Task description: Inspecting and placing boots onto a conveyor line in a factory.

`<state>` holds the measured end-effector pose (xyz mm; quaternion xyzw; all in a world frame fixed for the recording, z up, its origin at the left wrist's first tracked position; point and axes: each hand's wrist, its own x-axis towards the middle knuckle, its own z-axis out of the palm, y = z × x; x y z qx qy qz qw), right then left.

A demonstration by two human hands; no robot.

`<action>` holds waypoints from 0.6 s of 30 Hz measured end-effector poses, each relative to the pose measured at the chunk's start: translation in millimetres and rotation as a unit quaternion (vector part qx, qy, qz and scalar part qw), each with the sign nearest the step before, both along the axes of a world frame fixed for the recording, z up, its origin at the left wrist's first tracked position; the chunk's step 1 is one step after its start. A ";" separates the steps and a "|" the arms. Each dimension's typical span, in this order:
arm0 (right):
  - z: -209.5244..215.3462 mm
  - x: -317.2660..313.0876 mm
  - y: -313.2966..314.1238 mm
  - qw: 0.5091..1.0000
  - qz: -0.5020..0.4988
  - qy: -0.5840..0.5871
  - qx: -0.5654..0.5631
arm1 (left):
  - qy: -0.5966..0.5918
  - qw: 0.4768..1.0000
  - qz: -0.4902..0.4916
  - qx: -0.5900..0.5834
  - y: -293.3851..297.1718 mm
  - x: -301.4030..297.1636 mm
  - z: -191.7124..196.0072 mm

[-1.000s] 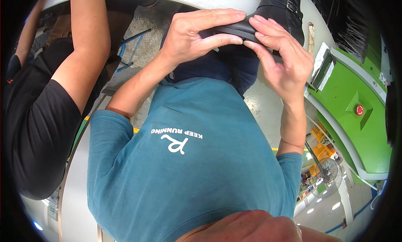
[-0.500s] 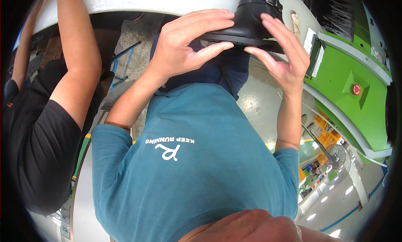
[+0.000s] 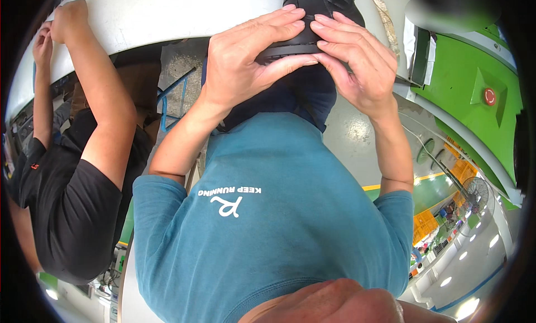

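A black boot (image 3: 326, 3) with a thick dark sole sits at the white table's edge in front of me. My left hand (image 3: 245, 55) is closed on its left side, fingers over the upper and thumb along the sole. From the other side my right hand (image 3: 360, 58) grips the same boot, its fingers laid over the upper and its thumb low by the sole. The fingertips and thumbs of both hands nearly meet in the middle. My palms hide much of the boot's lower part.
The white table (image 3: 162, 13) runs across the front. At the left a co-worker in a black shirt (image 3: 84, 211) has both hands by the table. To the right stand a pale strip-shaped thing (image 3: 385, 21) and a green machine (image 3: 463, 72) with a red button (image 3: 489, 97). A fan (image 3: 476, 195) stands behind.
My right hand has moved left and closed in on the boot, and the two hands are now close together. The boot has turned, its toe now toward me. The co-worker's hands have come into view.
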<state>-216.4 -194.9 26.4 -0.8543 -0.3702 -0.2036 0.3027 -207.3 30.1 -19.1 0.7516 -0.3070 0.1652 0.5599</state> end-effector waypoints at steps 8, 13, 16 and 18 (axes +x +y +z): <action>21.8 15.5 2.6 0.997 0.024 0.054 -0.055 | 0.050 0.999 -0.010 -0.002 3.0 2.4 3.3; 35.3 27.8 4.5 0.991 0.032 0.121 -0.051 | 0.068 0.998 0.000 -0.003 4.1 3.6 9.2; 36.9 31.3 2.6 0.983 0.033 0.179 -0.035 | 0.079 0.997 0.003 -0.015 3.5 3.3 9.3; 35.1 35.5 -0.9 0.980 0.034 0.196 -0.028 | 0.080 0.996 0.003 -0.026 3.4 2.7 7.7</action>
